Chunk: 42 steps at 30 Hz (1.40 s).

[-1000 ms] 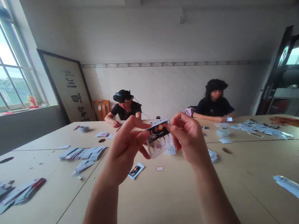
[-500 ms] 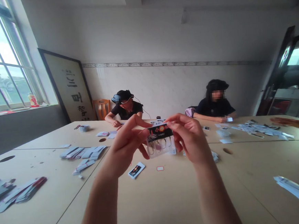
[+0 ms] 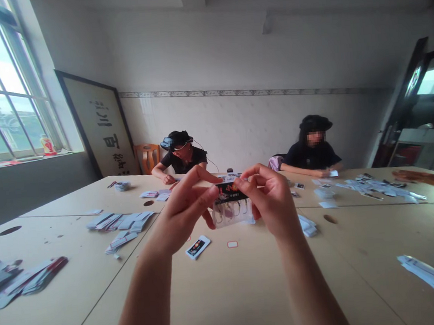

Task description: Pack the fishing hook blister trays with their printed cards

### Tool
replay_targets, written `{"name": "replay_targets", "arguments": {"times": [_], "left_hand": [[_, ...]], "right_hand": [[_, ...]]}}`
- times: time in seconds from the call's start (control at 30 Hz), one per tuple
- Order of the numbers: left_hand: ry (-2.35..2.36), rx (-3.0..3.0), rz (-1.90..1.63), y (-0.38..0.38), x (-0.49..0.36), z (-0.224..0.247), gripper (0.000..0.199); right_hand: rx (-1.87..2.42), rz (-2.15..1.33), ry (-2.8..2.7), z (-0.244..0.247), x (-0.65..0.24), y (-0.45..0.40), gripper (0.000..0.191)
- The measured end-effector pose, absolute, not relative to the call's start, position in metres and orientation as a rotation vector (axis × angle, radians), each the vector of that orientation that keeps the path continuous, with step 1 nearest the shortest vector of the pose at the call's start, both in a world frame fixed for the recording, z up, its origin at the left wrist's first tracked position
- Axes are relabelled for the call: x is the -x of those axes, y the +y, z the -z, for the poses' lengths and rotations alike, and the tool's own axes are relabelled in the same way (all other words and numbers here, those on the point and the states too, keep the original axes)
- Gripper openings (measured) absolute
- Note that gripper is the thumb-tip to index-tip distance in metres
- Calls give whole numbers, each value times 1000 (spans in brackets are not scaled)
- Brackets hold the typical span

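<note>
Between my hands, above the table, is a small clear plastic box of fish hooks (image 3: 233, 212) with a black printed label (image 3: 230, 192) across its upper part. My left hand (image 3: 185, 205) grips the box's left side, thumb on the label's edge and fingers behind. My right hand (image 3: 272, 195) holds the right side, its thumb pressed on the label's upper right. Several curved hooks show through the clear lower part. On the table below lie a card with a black printed picture (image 3: 198, 247) and a small red-edged white sticker (image 3: 232, 244).
Stacks of white cards (image 3: 122, 222) lie left of my arms, with more piles (image 3: 27, 282) at the far left. A card bundle (image 3: 431, 278) lies at right. Two people sit across the table (image 3: 227, 292), near scattered packets (image 3: 377, 187). The tabletop has round holes (image 3: 330, 219).
My right thumb and fingers have shifted slightly left and down over the label's right part. The box stays in both hands at nearly the same place.
</note>
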<state>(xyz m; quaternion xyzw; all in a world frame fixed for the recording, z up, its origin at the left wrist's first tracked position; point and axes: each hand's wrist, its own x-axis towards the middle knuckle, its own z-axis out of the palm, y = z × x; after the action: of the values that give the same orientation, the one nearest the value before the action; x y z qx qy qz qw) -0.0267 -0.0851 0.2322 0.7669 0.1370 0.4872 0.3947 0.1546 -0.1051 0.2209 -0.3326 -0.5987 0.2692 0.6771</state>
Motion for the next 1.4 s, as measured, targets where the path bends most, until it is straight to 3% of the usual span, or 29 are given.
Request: {"name": "replay_targets", "arguments": {"times": [0.37,1.4], "left_hand": [[382,-1902,-1179,-86,26,-233,41],[405,-1904,-1287,-83,25,-232,37]], "right_hand": [[683,-648,-1361,-220,-158,-105,25],[611,-782,-1510,-222,-175,-103,19]]}}
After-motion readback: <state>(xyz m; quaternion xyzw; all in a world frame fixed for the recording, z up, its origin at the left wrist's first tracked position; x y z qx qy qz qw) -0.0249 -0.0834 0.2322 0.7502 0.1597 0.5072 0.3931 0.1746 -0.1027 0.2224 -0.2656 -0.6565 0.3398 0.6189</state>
